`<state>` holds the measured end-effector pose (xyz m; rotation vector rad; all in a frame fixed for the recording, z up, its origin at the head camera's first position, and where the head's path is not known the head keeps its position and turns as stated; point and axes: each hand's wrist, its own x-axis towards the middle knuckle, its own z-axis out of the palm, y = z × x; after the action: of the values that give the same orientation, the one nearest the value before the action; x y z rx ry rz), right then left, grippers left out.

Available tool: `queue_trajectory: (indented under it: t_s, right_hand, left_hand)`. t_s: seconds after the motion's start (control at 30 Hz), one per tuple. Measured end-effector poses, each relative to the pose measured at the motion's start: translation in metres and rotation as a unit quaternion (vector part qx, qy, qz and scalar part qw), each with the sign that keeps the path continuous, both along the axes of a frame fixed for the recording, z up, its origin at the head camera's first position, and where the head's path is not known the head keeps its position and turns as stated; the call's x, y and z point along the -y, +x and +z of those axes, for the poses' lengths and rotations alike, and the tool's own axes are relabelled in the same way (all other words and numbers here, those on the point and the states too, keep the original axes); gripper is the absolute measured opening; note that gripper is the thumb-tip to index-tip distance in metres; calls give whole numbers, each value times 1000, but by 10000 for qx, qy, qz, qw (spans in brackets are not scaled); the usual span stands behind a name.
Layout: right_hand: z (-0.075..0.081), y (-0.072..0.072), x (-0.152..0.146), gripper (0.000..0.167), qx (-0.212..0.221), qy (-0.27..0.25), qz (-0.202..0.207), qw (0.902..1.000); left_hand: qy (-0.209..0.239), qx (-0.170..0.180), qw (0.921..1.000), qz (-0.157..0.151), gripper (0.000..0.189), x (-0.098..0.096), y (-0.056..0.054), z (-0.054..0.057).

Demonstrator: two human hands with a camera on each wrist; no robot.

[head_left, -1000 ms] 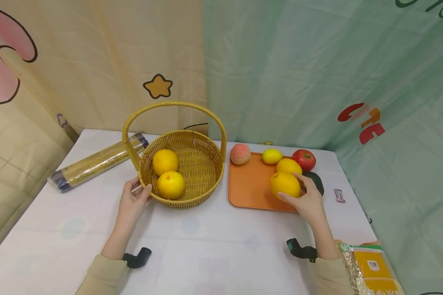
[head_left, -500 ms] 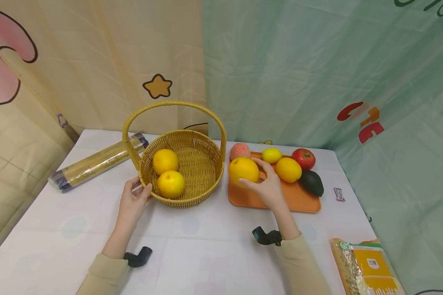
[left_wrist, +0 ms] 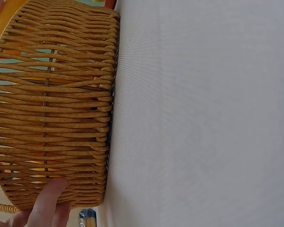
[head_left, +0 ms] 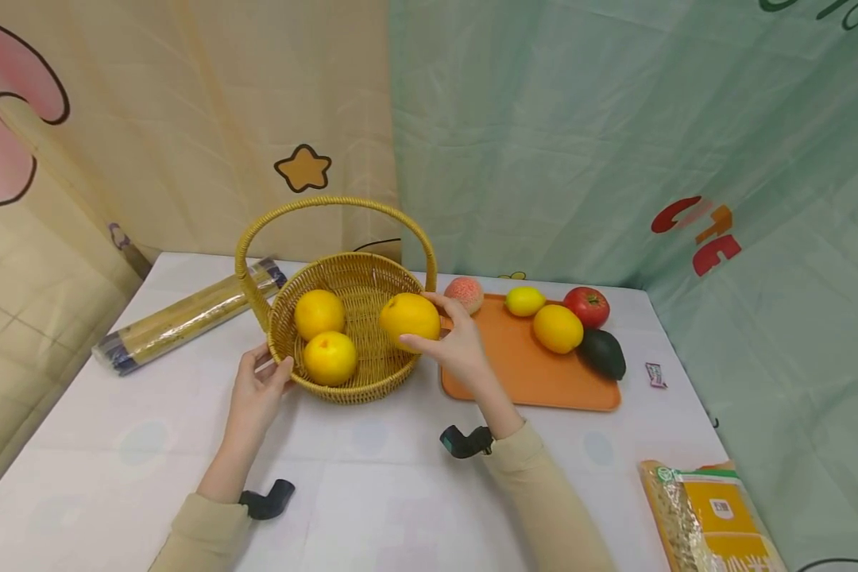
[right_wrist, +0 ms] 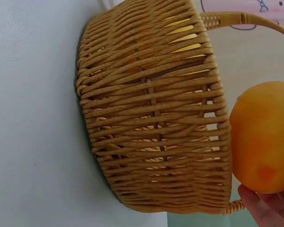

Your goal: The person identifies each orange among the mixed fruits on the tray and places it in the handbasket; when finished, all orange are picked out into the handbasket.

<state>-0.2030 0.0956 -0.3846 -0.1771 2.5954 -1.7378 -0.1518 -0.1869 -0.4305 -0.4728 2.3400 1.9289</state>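
Note:
A large yellow-orange fruit [head_left: 407,316] is in my right hand [head_left: 463,342], thumb and fingers around its right side. It hangs over the right rim of a woven basket [head_left: 361,391] with a tall arched handle. Two similar round fruits, one an upper fruit [head_left: 319,314] and one a lower fruit [head_left: 330,357], lie in the basket's left half. My left hand [head_left: 259,388] holds the basket's left rim between thumb and fingers. In the left wrist view its fingers [left_wrist: 48,201] touch the outer weave. In the right wrist view the held fruit [right_wrist: 262,142] shows beyond the basket rim.
Right of the basket, an orange tray [head_left: 500,373] bears a small lemon [head_left: 525,301], a yellow fruit [head_left: 558,329] and a dark green avocado [head_left: 602,354]. A pink fruit [head_left: 465,294] and red tomato [head_left: 587,307] sit at its edges. A wrapped roll [head_left: 193,318] lies left; a grain bag [head_left: 711,516], front right.
My right hand has carried the yellow-orange fruit leftward from the tray to above the basket's right side. The left hand has stayed at the basket rim.

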Motion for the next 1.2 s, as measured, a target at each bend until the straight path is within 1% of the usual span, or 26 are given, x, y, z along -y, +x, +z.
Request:
queue_trajectory:
  t_s: [0.2, 0.33, 0.43, 0.57, 0.7, 0.83, 1.0, 1.07, 1.2]
  right_hand:
    - [-9, -9, 19, 75, -360, 659, 119, 9971]
    - [-12, -13, 27, 76, -584, 1104, 396, 9914]
    - [-15, -16, 32, 75, -742, 1516, 628, 9837]
    - [-18, -18, 37, 75, -882, 2098, 772, 9707]
    - [-20, -17, 40, 75, -868, 2488, 889, 9605]
    - [-21, -18, 42, 77, -867, 2761, 1033, 9516]
    - [-22, -19, 43, 77, -788, 2948, 1090, 9461]
    - [-21, -19, 43, 77, -682, 3021, 1113, 9443]
    - [-19, -20, 44, 76, -523, 3287, 1210, 9352]
  left_hand:
    - [33, 31, 10000, -12, 63, -1, -1, 1]
    - [61, 38, 10000, -28, 63, -1, -1, 1]
    - [64, 35, 10000, -41, 64, -1, 0, 1]
    - [42, 40, 10000, -46, 64, -1, 0, 2]
    - [65, 38, 10000, -27, 64, -1, 0, 2]
    - [108, 22, 9999, 12, 63, 0, 1, 1]
    - [90, 21, 10000, 4, 63, 0, 0, 1]
    - [77, 19, 10000, -3, 64, 0, 0, 0]
    - [64, 3, 10000, 7, 64, 0, 0, 1]
